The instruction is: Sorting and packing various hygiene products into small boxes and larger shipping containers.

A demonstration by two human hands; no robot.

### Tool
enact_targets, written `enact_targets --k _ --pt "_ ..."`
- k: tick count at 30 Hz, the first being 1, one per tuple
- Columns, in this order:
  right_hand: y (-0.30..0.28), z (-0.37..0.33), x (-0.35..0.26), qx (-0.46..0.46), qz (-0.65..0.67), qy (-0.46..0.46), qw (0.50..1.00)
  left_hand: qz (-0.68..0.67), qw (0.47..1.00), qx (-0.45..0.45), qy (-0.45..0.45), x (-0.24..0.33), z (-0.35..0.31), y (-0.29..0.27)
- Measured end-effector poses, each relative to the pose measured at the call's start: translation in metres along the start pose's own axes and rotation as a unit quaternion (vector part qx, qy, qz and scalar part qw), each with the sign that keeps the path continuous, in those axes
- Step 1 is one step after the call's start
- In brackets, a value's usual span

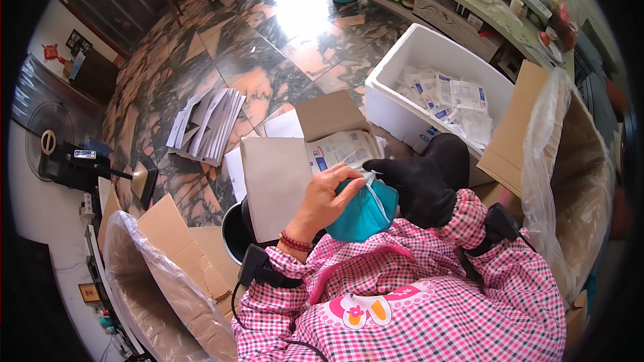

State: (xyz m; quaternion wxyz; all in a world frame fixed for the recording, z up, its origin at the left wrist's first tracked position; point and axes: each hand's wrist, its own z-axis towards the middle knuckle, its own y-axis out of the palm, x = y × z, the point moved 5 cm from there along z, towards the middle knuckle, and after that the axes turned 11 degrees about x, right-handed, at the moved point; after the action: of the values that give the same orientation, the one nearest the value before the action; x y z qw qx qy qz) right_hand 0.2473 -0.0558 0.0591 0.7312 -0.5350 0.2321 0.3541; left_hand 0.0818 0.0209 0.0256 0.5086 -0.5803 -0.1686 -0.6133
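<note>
— What is being seen at the near left?
— A plastic-lined carton [181, 247] is being seen there, its flaps being left spread. Farther off, a stack of folded white card [213, 124] is being borne by the marble floor [295, 53].
— And toward the middle?
— An open box [274, 184] is being shown with its flaps raised, and printed packets [342, 147] are being held inside.
— What is being done by the left hand [329, 198]?
— A teal mask [362, 218] is being grasped by it at the upper edge, the thumb being laid across the mask's face. The mask is being held on the near side of the box, in front of the checked clothing [416, 308].
— And the right hand [419, 191]?
— A black glove is being worn on it, and it is being held close against the mask's right side, near the white strap [370, 181]. Whether the strap is being pinched cannot be told.
— Farther right?
— Small packets [459, 97] are being contained by a white foam box [396, 108] on the far side, while another plastic-lined carton [513, 135] is being seen nearer, at the right.
</note>
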Motion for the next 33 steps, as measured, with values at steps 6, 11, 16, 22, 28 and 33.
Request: enact_targets --k 6,11,16,22,28,33 --pt "0.006 0.006 -0.006 0.055 -0.074 -0.055 0.994 -0.035 0.999 -0.009 0.004 0.008 0.0 0.007" --pt "0.004 0.007 -0.007 0.124 -0.029 -0.047 0.991 0.029 1.0 0.011 -0.003 0.016 0.004 0.01" --pt "0.001 0.006 0.0 0.086 0.113 0.032 0.989 0.05 0.994 0.088 0.03 0.012 0.007 -0.001" --pt "0.01 -0.011 -0.001 0.04 0.147 0.002 0.988 0.112 0.984 0.118 0.075 0.002 0.006 -0.006" --pt "0.014 -0.033 -0.023 -0.06 0.084 -0.11 0.989 0.073 0.983 0.167 -0.025 -0.033 0.004 -0.035" --pt "0.005 -0.003 -0.017 0.039 0.257 0.038 0.965 -0.014 0.995 0.099 -0.009 -0.004 0.011 -0.019"
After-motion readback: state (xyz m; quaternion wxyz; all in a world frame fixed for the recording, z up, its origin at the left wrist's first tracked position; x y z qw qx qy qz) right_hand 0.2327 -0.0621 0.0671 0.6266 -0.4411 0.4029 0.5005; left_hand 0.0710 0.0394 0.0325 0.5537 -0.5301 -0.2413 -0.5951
